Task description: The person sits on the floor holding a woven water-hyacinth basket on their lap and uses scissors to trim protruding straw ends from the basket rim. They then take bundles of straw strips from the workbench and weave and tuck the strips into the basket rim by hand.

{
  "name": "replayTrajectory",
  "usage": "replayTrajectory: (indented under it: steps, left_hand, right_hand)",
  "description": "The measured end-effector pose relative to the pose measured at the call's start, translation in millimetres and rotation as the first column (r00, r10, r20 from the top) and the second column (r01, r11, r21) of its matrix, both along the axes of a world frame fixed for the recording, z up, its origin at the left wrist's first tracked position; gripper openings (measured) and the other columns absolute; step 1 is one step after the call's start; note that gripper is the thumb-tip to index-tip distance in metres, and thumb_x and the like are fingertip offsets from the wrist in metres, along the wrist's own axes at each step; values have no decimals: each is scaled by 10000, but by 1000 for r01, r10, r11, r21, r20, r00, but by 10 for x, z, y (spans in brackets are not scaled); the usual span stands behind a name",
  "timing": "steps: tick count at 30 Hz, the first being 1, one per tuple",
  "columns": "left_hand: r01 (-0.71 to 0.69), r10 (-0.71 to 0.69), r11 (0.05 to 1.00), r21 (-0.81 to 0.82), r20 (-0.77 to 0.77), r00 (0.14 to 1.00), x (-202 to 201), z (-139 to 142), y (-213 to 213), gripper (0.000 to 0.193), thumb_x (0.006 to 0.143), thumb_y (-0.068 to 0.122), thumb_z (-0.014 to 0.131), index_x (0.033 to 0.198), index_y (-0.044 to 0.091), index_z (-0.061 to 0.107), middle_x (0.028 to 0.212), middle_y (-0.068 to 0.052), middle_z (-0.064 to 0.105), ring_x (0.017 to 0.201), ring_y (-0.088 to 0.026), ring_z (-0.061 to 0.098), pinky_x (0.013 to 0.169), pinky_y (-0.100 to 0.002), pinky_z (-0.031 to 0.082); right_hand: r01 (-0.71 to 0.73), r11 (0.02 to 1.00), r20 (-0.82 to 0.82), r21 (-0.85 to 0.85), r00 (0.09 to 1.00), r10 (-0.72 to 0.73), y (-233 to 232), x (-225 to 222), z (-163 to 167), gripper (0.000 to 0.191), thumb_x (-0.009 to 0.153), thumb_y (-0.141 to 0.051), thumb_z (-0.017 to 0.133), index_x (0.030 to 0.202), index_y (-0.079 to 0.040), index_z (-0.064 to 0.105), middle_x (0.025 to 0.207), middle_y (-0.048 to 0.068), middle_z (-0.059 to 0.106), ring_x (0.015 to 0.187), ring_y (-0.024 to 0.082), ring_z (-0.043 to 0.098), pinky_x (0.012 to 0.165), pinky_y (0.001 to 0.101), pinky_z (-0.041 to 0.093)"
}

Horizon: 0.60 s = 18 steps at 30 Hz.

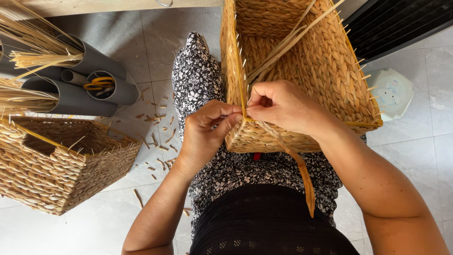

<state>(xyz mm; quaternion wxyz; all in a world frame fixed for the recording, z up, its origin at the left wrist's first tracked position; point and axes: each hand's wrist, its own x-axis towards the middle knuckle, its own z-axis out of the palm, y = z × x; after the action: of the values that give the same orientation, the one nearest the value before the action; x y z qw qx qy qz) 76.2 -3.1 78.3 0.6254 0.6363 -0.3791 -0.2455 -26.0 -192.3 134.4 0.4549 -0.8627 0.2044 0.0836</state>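
Note:
A rectangular woven straw basket (325,71) rests on my lap, its open side facing me. At the near left corner of its rim, my left hand (205,132) pinches a yellow rim strand from outside. Right beside it my right hand (283,106) grips a flat dried weaving strip (302,174), which hangs down over my black top. More pale strips (288,40) run up out of the basket. Both hands touch at the corner.
A second woven basket (56,165) lies on the tiled floor at left. Behind it stand grey tubes (80,94) holding straw bundles and yellow-handled scissors (98,83). Straw cuttings (158,141) litter the floor. A white stool (391,92) sits at right.

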Motion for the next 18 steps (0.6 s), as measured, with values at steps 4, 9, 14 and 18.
replayTrajectory:
  steps: [4, 9, 14, 18]
  left_hand:
    - [50, -45, 999, 7, -324, 945, 31, -142, -58, 127, 943, 111, 752, 1044, 33, 755, 953, -17, 742, 849, -62, 683, 766, -223, 578]
    - [26, -34, 999, -35, -252, 967, -50, -192, -88, 156, 997, 140, 727, 1038, -7, 690, 956, -26, 709, 883, -83, 661, 828, -240, 563]
    - [-64, 56, 996, -64, -118, 991, -129, -107, -8, 99, 1059, 114, 609, 1058, 18, 636, 1005, -31, 711, 932, -88, 691, 883, -256, 599]
    - [-117, 115, 992, -48, -41, 993, -212, -41, 39, 80, 1067, 101, 605, 1069, 21, 614, 1015, -56, 714, 929, -93, 670, 876, -253, 576]
  right_hand:
    - [22, 996, 66, 86, 997, -28, 6, -6, -37, 135, 887, -136, 756, 841, -21, 700, 748, 35, 723, 668, 65, 649, 570, 253, 524]
    - [45, 994, 285, 102, 956, -73, 6, -184, -76, 92, 964, -140, 666, 953, -69, 723, 800, 23, 713, 678, 73, 643, 567, 228, 499]
    - [254, 950, 724, -180, 688, -47, 162, -511, -114, 141, 1045, -150, 707, 915, -97, 688, 887, 10, 697, 698, 58, 623, 623, 247, 500]
    - [296, 740, 587, -604, 793, 162, 351, -771, -104, 323, 827, -233, 892, 964, -62, 654, 975, 65, 599, 881, 192, 585, 757, 354, 476]
